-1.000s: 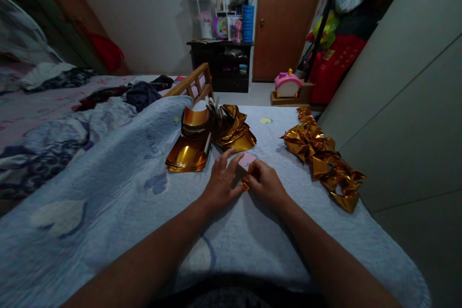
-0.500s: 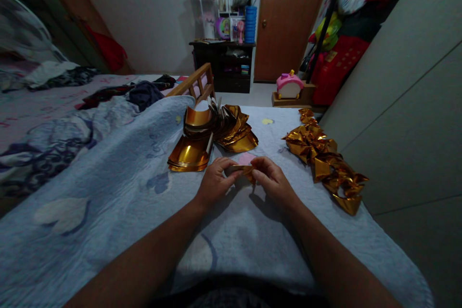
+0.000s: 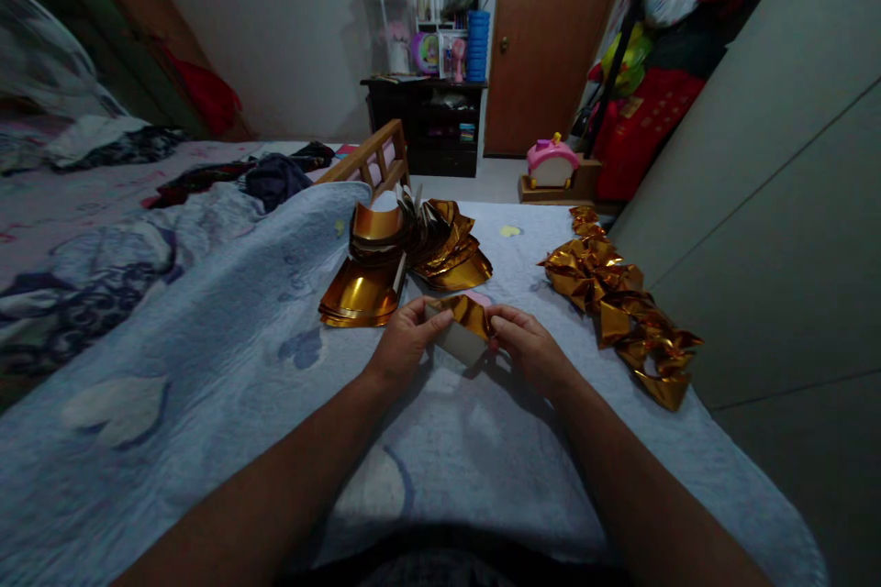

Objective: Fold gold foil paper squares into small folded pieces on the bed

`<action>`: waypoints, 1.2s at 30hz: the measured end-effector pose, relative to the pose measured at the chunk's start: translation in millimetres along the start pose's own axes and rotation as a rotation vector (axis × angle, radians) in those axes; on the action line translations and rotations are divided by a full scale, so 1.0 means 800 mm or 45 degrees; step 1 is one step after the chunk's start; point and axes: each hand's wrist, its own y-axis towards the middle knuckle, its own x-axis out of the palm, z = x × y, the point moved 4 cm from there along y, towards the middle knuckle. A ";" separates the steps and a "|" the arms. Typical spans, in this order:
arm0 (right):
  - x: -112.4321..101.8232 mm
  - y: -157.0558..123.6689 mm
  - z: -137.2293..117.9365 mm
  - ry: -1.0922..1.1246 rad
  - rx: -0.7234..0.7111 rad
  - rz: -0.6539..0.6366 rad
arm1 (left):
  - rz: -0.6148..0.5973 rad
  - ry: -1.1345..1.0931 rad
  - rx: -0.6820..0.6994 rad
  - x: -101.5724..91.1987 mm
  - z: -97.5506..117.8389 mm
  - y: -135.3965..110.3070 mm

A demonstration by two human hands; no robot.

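Observation:
Between my two hands is a small sheet of gold foil paper (image 3: pixel 462 346), with its pale back toward me and a shiny gold part folded along its top. My left hand (image 3: pixel 407 337) pinches its left end between thumb and fingers. The right end is pinched by my right hand (image 3: pixel 524 339), whose fingertips are partly hidden. Just beyond my left hand lies a stack of flat gold foil sheets (image 3: pixel 362 292), beside a fanned bundle of gold sheets (image 3: pixel 451 257). Folded gold foil pieces (image 3: pixel 606 293) form a row to the right.
A light blue quilt (image 3: pixel 295 440) with heart patterns covers the bed under everything. A wooden bed rail (image 3: pixel 364 156) rises behind the stacks. Crumpled clothes (image 3: pixel 275 179) lie to the left. Past the foot of the bed sits a pink toy (image 3: pixel 552 162); a pale cabinet (image 3: pixel 777 229) borders the right side.
The foil paper has turned from a thin edge-on strip to show its pale back and gold fold. My hands have shifted slightly apart. The stacks and folded pieces stay put.

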 end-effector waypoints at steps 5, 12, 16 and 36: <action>0.005 -0.001 -0.006 -0.145 -0.014 -0.005 | -0.076 0.081 -0.040 0.004 -0.003 -0.002; -0.001 0.001 -0.003 -0.285 -0.029 0.016 | 0.039 0.329 0.138 -0.007 0.007 0.001; -0.008 0.003 0.000 -0.365 -0.064 0.090 | -0.055 0.415 0.129 -0.002 0.010 -0.002; -0.028 0.000 -0.005 -0.357 -0.148 0.390 | -0.089 0.358 -0.008 -0.005 -0.003 0.004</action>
